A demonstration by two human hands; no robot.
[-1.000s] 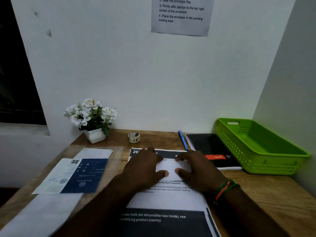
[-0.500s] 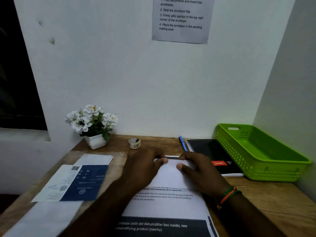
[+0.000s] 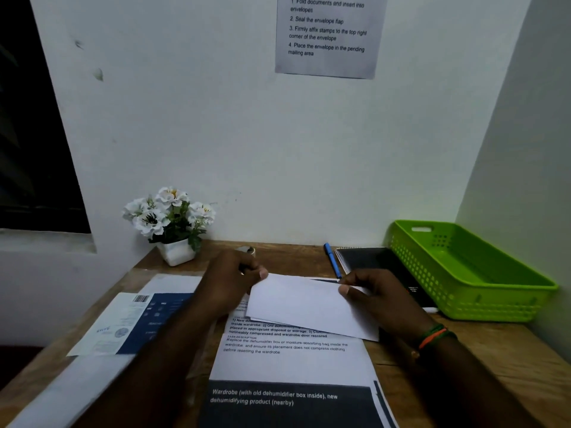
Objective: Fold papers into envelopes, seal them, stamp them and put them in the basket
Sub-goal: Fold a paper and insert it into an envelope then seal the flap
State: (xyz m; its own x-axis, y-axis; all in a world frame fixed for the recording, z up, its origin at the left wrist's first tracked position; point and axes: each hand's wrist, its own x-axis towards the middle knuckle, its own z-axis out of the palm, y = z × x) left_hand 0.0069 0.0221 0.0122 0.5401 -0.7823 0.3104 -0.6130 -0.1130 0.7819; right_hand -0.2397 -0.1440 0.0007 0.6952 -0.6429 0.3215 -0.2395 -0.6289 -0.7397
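The left hand (image 3: 230, 281) pinches the far left corner of a folded white paper (image 3: 306, 304), thumb on top and fingers curled beneath. The right hand (image 3: 380, 299) grips the same paper at its right side, thumb pressed on the upper face, fingers wrapped under the edge. A band of orange and green threads (image 3: 432, 336) circles the right wrist. The folded paper is lifted slightly and tilted, its near edge low over a printed sheet (image 3: 290, 359) that lies flat on the wooden table (image 3: 463, 359) below the hands; that sheet carries black text and a dark banner with white lettering near the bottom of the view.

Left of the hands lie envelopes: a blue-and-white envelope (image 3: 129, 322) with a barcode in its corner, resting on paler sheets (image 3: 61, 393) that run toward the near left edge of the table. Just beyond the left hand, a small roll (image 3: 247, 250) is partly hidden; what it holds cannot be made out. A white pot of white flowers (image 3: 170, 220) stands at the back left against the wall. A blue pen (image 3: 332, 261) lies beside a black notebook (image 3: 380, 264) behind the right hand. The green basket (image 3: 482, 291) sits at the far right in the corner, touching the notebook's edge or just beside it. A sheet of numbered instructions (image 3: 327, 35) hangs on the wall above.
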